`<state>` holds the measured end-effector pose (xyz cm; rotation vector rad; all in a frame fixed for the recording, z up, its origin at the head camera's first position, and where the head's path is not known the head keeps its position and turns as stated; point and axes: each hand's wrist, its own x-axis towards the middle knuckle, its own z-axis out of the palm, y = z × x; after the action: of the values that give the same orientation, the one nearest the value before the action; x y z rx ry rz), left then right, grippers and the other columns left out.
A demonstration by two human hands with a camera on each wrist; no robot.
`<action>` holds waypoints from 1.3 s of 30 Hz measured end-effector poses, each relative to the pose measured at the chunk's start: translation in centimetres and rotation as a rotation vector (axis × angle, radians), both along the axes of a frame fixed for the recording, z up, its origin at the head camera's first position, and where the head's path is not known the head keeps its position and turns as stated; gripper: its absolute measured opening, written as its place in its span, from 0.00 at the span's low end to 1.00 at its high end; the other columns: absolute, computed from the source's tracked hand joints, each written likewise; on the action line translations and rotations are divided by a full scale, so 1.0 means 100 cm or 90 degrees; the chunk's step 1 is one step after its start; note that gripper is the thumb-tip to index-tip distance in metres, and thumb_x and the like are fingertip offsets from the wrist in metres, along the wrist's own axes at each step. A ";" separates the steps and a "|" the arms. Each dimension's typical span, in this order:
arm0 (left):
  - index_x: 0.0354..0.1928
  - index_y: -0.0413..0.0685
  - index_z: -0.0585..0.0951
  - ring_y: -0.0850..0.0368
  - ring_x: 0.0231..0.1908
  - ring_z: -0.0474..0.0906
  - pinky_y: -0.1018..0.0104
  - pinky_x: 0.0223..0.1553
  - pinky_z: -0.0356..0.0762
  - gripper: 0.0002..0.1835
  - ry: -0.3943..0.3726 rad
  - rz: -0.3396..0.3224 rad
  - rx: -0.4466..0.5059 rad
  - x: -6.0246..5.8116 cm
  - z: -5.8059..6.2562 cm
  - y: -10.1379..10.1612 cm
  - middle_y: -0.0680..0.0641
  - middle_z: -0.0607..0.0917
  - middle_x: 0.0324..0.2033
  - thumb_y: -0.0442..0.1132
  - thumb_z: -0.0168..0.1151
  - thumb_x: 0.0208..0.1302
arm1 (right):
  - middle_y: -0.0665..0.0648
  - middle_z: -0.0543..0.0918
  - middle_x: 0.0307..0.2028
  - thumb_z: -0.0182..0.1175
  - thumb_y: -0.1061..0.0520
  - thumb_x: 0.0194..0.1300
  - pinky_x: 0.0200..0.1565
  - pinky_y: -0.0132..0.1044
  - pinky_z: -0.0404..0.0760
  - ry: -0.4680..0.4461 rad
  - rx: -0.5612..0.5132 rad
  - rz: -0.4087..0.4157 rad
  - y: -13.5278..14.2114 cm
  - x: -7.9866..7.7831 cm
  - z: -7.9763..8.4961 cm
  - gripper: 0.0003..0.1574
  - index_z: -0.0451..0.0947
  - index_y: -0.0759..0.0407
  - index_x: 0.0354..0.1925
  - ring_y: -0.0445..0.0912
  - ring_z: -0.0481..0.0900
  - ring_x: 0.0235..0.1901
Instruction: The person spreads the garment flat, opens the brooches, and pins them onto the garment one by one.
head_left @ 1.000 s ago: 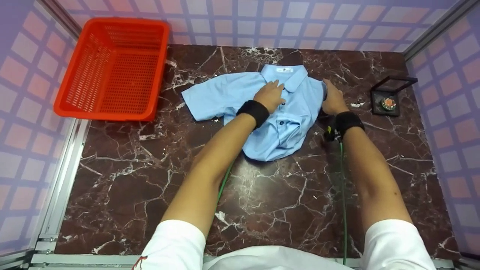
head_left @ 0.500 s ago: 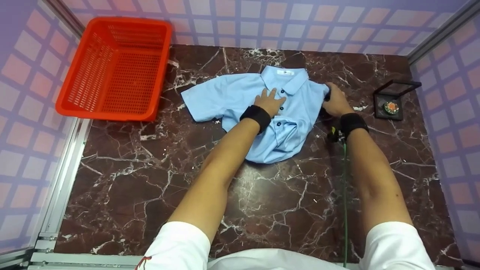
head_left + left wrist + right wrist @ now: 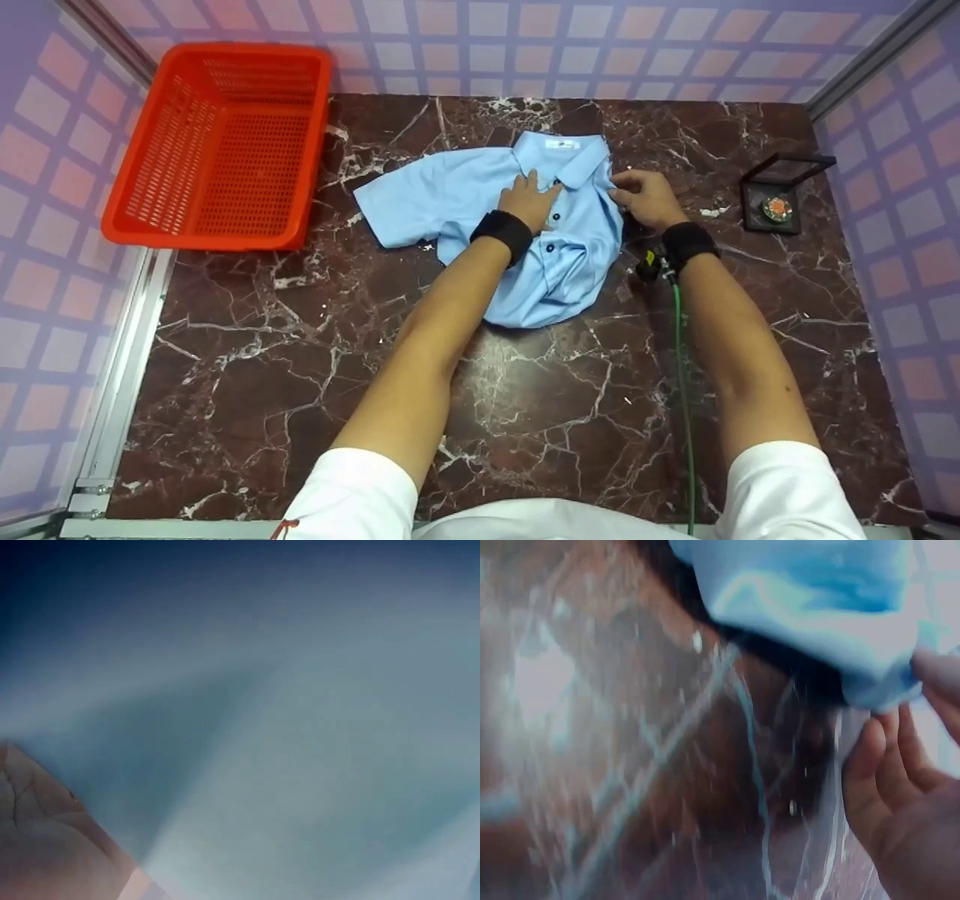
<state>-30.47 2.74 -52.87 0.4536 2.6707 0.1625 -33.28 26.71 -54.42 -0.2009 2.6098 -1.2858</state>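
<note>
A light blue short-sleeved shirt [image 3: 469, 184] with dark buttons lies front up, collar toward the back wall. Its left-hand sleeve is spread out; its lower part is bunched and tucked under. My left hand [image 3: 527, 201] rests on the shirt front below the collar, fingers spread. At the shirt's right edge, my right hand [image 3: 651, 199] pinches the cloth near the shoulder between thumb and fingers. The right wrist view shows the thumb at the shirt's lifted edge [image 3: 817, 622], fingers curled beneath. Blurred blue cloth [image 3: 300, 765] fills most of the left wrist view.
A red plastic basket [image 3: 300, 217] stands at the back left. On the right, a small dark open case [image 3: 780, 191] holds a round orange-and-green item [image 3: 777, 210]. A green cable [image 3: 679, 360] runs from the right wrist toward the front edge of the dark marble-patterned table [image 3: 247, 420].
My right hand has moved left, bringing the shirt's right sleeve inward toward the collar. My left hand has slid slightly down the shirt front and stays on it.
</note>
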 end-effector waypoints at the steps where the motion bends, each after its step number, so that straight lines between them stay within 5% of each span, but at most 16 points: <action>1: 0.80 0.62 0.52 0.34 0.74 0.49 0.43 0.67 0.63 0.44 0.000 0.003 -0.002 0.000 0.000 0.000 0.32 0.49 0.77 0.58 0.61 0.68 | 0.66 0.84 0.48 0.61 0.58 0.71 0.42 0.31 0.72 0.017 0.011 -0.013 -0.001 0.000 -0.001 0.18 0.82 0.67 0.54 0.45 0.77 0.40; 8: 0.80 0.56 0.52 0.35 0.74 0.51 0.44 0.68 0.62 0.48 0.010 0.023 -0.004 0.000 0.003 -0.002 0.32 0.52 0.76 0.60 0.63 0.66 | 0.56 0.82 0.33 0.58 0.57 0.74 0.36 0.31 0.77 0.009 -0.047 -0.087 0.005 0.006 0.000 0.16 0.78 0.71 0.48 0.42 0.78 0.31; 15: 0.80 0.53 0.54 0.36 0.73 0.54 0.45 0.67 0.63 0.49 0.010 0.039 -0.003 -0.006 -0.002 -0.004 0.33 0.55 0.75 0.60 0.65 0.65 | 0.48 0.78 0.31 0.59 0.57 0.73 0.35 0.29 0.72 -0.015 -0.126 -0.168 0.025 0.010 0.004 0.16 0.77 0.69 0.50 0.39 0.74 0.31; 21: 0.79 0.52 0.56 0.37 0.71 0.58 0.47 0.66 0.66 0.48 0.019 0.030 -0.004 -0.007 -0.001 -0.004 0.33 0.59 0.74 0.61 0.66 0.63 | 0.51 0.80 0.36 0.64 0.57 0.69 0.36 0.30 0.80 -0.150 -0.260 -0.231 0.044 0.014 0.011 0.30 0.69 0.68 0.62 0.40 0.79 0.33; 27: 0.78 0.52 0.59 0.37 0.69 0.63 0.49 0.63 0.71 0.48 0.031 0.012 -0.010 -0.008 -0.003 -0.006 0.33 0.61 0.73 0.61 0.68 0.62 | 0.54 0.77 0.53 0.64 0.57 0.69 0.51 0.36 0.82 -0.292 -0.251 -0.186 0.056 0.017 0.015 0.47 0.54 0.66 0.77 0.41 0.80 0.46; 33: 0.78 0.53 0.61 0.38 0.68 0.64 0.50 0.63 0.71 0.48 0.035 0.019 0.000 -0.006 0.004 -0.006 0.34 0.62 0.73 0.60 0.69 0.61 | 0.55 0.73 0.54 0.61 0.58 0.71 0.55 0.40 0.80 -0.307 -0.202 -0.141 0.060 0.021 0.018 0.33 0.65 0.65 0.69 0.42 0.78 0.48; 39: 0.78 0.53 0.61 0.38 0.69 0.63 0.50 0.64 0.70 0.47 0.027 0.022 0.001 -0.005 0.005 -0.007 0.34 0.61 0.74 0.59 0.68 0.62 | 0.54 0.74 0.50 0.66 0.59 0.68 0.54 0.40 0.79 -0.283 -0.295 -0.136 0.064 0.024 0.019 0.18 0.72 0.61 0.52 0.43 0.77 0.47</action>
<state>-31.00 2.05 -52.33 0.4164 2.7207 0.1661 -30.87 33.15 -52.48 0.2695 1.9768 -1.7583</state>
